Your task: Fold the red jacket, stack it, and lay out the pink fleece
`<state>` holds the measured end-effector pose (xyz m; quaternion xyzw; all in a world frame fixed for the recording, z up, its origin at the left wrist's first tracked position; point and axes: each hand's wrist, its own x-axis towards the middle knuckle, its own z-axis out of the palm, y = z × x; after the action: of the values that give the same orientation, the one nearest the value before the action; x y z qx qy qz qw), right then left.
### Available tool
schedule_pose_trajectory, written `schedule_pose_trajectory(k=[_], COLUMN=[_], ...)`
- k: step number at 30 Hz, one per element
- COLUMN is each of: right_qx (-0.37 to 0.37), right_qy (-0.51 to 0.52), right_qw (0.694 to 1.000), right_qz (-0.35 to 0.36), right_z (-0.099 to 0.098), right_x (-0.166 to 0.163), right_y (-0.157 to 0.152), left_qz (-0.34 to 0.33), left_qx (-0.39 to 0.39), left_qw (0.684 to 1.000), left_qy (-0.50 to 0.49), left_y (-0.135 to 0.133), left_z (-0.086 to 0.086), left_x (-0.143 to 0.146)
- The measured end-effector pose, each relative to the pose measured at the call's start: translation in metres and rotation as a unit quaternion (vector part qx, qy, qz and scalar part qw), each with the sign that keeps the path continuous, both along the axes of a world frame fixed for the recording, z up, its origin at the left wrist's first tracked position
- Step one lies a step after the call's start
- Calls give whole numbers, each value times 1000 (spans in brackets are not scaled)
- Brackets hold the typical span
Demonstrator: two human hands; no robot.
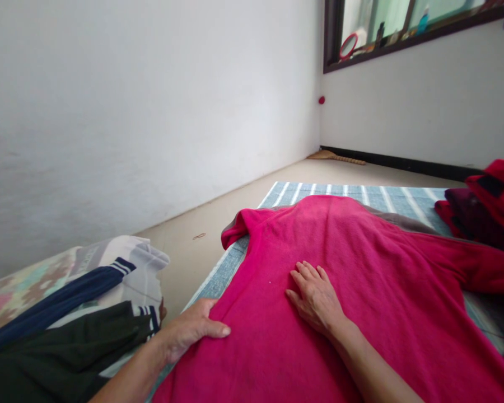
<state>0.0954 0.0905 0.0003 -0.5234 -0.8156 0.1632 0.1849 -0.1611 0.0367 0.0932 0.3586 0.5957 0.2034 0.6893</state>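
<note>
In the near centre, a pink garment [336, 240] is laid out across a blue, white-striped sheet [392, 197], its right sleeve stretched toward the right edge of view. The garment's left edge is gripped by the left hand [189, 331], thumb on top and fingers tucked partly out of sight at the edge. The right hand [317, 302] is open, laid palm down on the middle of the garment, fingers pointed to the far side, nothing gripped. A strip of grey cloth [403, 221] is seen beneath the garment's far right edge. On the right, folded red and maroon clothes [493, 210] are stacked. On the left, beside the sheet, a dark green garment [75, 347] with striped cuff, a navy sleeve [63, 305] and pale patterned cloth [37, 274] are piled. On the floor [176, 268], a thin loop [199, 236] is seen; in the far corner, a wooden object [325, 154] with ridged handle is placed. On the far right window ledge, a red-rimmed mirror [348, 46] and blue bottle [423, 21] are kept.
</note>
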Motion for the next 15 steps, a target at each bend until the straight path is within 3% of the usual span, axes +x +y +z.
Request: schedule_pose_trajectory(k=[8,12,15], right_qx=[-1,2,0], right_qy=[-2,-1,-1], right_qw=[1000,1000,1000], right_qz=[1,1,0], right_z=[3,2,2], right_x=[0,0,0], right_y=[0,0,0], left_qz=[-13,-37,-77], left_qx=[16,44,105], left_qw=[1000,996,967], left_qy=[-6,72,218], left_y=[-2,-1,0], left_z=[-6,-8,-12], left_x=[-5,-9,-19])
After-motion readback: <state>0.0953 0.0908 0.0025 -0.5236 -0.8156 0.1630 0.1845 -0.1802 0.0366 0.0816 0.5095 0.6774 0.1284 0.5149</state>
